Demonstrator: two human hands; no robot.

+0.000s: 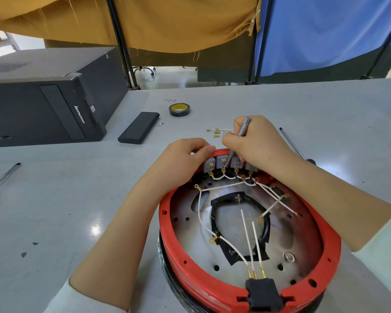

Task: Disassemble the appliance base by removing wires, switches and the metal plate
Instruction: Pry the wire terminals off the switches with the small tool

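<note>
Head view: a red appliance base (246,288) is seen lying open side up at the near edge of the grey table (280,105), a metal plate (185,236) set inside it. A row of grey switches (221,162) stands at its far rim, joined by white wires (203,222) with brass ends. The far rim is gripped by the left hand (181,159), fingers curled over it beside the leftmost switch. A grey screwdriver (242,129) is held in the curled fingers of the right hand (255,141) — its tip is set against the second switch. Loose wires (217,132) lie just beyond, a roll of tape (179,109) and a black case (138,127) farther back.
</note>
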